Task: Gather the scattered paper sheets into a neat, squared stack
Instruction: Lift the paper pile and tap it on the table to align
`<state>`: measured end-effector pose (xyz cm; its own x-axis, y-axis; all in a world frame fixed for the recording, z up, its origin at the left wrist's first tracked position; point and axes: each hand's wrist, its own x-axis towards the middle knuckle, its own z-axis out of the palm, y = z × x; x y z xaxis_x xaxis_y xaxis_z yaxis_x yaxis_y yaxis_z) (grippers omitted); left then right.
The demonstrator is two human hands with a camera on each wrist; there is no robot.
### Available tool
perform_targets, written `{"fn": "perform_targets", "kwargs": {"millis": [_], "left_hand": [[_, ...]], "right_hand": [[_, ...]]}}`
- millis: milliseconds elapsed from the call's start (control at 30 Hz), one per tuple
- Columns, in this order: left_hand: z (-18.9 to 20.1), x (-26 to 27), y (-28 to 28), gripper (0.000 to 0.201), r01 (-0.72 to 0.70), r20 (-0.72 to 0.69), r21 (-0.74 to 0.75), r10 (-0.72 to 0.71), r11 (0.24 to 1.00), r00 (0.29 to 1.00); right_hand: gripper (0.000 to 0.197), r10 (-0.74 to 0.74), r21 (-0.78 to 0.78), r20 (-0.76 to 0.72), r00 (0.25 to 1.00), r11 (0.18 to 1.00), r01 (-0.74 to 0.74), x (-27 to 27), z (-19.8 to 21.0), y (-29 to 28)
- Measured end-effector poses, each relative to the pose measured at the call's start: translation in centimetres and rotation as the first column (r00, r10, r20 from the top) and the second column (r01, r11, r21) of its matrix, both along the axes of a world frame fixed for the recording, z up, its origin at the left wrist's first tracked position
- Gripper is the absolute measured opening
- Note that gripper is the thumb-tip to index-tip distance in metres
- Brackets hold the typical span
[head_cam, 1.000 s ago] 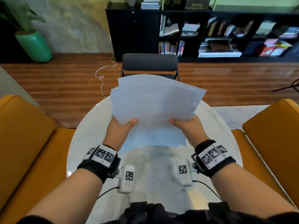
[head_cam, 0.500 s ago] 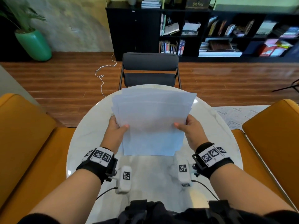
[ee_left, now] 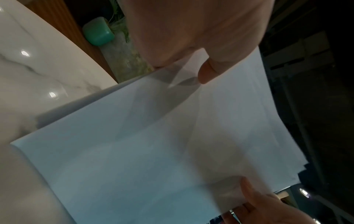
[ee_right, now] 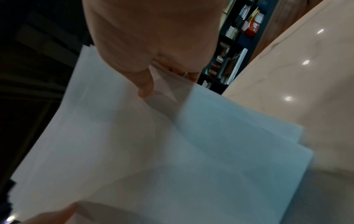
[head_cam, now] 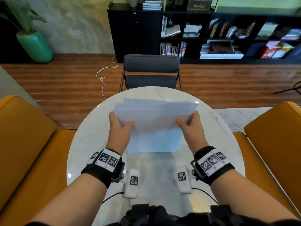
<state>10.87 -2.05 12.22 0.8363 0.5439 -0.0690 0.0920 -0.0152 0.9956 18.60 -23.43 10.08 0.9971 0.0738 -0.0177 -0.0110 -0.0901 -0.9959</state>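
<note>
**Paper sheets held over the counter**

Paper sheets [head_cam: 154, 126] sit bunched, far edges uneven, above the round marble counter [head_cam: 84, 144]; left hand [head_cam: 118, 128] grips their left edge, thumb on top; right hand [head_cam: 191, 128] grips the right edge likewise.

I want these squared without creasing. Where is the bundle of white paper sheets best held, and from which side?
Judging by its pose, hold the bundle of white paper sheets at mid-height on its two side edges, left hand from the left, right hand from the right. It stands on the white marble table, top edges uneven.
</note>
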Motion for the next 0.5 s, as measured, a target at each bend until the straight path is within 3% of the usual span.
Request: {"fn": "perform_targets", "kwargs": {"millis": [167, 300, 433, 500], "left_hand": [[-1.1, 0.2, -0.3, 0.047, 0.027, -0.098, 0.003, -0.027, 1.0, 0.995], [-1.3, 0.3, 0.4, 0.038, 0.024, -0.121, -0.035, -0.029, 0.999, 0.992], [-1.5, 0.1, 0.1, 0.048, 0.068, -0.125, -0.077, -0.078, 0.995, 0.989], [-1.5, 0.1, -0.4, 0.04, 0.068, -0.124, -0.066, -0.075, 0.996, 0.989]], "right_hand": [[0.039, 0.01, -0.067, -0.079, 0.997, 0.998, -0.015, -0.4, -1.6, 0.2], [0.035, 0.023, -0.016, -0.114, 0.993, 1.0, -0.025, 0.0, -1.2, -0.2], [0.049, 0.068, 0.04, -0.149, 0.987, 0.997, -0.062, -0.3, -1.2, 0.1], [0.05, 0.051, 0.004, -0.141, 0.989, 0.999, -0.05, -0.4, -1.2, 0.7]]}}
